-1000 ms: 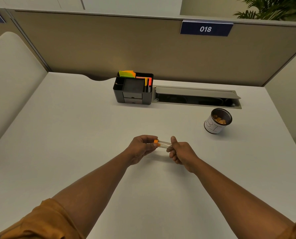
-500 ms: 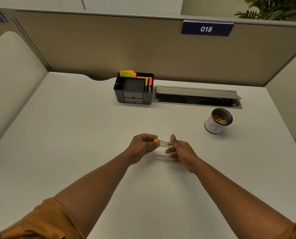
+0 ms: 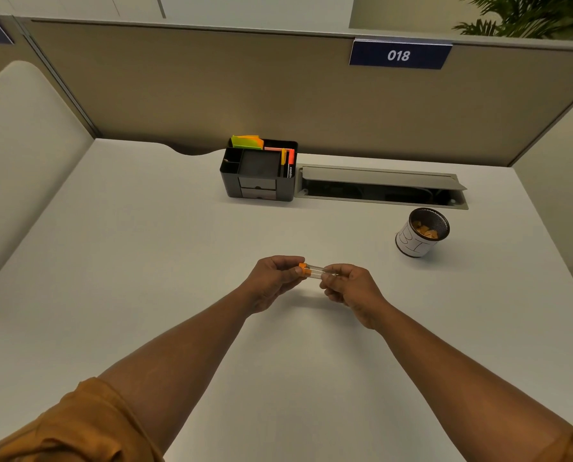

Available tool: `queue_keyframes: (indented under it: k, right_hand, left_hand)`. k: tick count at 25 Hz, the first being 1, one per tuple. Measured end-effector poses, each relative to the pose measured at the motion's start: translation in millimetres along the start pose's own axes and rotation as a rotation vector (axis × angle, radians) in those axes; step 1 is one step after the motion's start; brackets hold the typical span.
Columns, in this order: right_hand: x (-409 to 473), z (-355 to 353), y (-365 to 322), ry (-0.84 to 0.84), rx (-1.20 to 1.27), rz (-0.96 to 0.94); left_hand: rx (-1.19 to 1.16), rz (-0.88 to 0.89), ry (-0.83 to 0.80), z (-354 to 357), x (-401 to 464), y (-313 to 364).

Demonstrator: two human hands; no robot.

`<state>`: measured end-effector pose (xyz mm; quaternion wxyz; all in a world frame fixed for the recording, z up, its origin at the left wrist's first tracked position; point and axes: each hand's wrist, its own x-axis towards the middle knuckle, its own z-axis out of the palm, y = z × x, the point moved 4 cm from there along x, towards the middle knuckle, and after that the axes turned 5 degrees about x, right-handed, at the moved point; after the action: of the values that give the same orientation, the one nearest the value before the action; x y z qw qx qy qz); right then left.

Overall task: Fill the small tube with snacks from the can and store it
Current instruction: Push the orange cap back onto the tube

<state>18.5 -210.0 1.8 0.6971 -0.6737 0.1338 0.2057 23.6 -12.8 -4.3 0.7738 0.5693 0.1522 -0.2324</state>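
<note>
A small clear tube (image 3: 316,271) with an orange cap (image 3: 302,269) lies level between my two hands, a little above the white desk (image 3: 145,261). My left hand (image 3: 273,278) pinches the capped end. My right hand (image 3: 350,288) grips the tube's other end, which its fingers hide. The tube looks empty. The can (image 3: 420,233), a mesh cup wrapped in white paper, stands to the far right of my hands with orange snacks (image 3: 425,229) inside.
A black desk organiser (image 3: 260,171) with sticky notes and pens stands at the back centre. Beside it on the right is an open cable tray (image 3: 381,190) set into the desk. Partition walls close off the back and both sides.
Both hands have stayed in place on the tube; my fingers have shifted slightly at the cap end. The can has not moved.
</note>
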Motion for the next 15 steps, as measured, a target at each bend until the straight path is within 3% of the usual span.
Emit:
queue_keyframes:
  k: [8,15]
  right_hand:
    - [4,5,-11,0.020,0.016,-0.033]
    - [7,3,-8,0.039,-0.038,-0.015]
  left_hand:
    - [-0.047,0.021,0.032,2,1,2]
    - [0.073,0.003,0.025,4,6,8]
